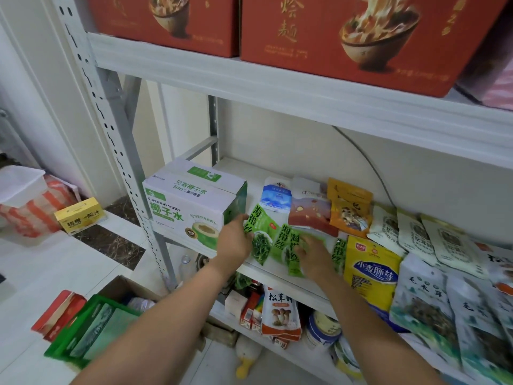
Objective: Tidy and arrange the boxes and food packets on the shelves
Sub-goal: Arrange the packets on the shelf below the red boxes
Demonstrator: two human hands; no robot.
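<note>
On the middle shelf (288,277), just right of the coconut water box (188,207), green seaweed packets (262,241) lay overlapping near the front edge. The left hand (236,241) seemed curled round the leftmost one's edge, while the right hand (315,255) lay flat, fingers spread, on those further right. They looked light, floppy and slick, so I judged them best squared into a stack between both hands and lifted by the sealed edges.

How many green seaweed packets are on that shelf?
4: one packet in the left hand, two overlapping under the right hand, one right of it. Others may be hidden.
</note>
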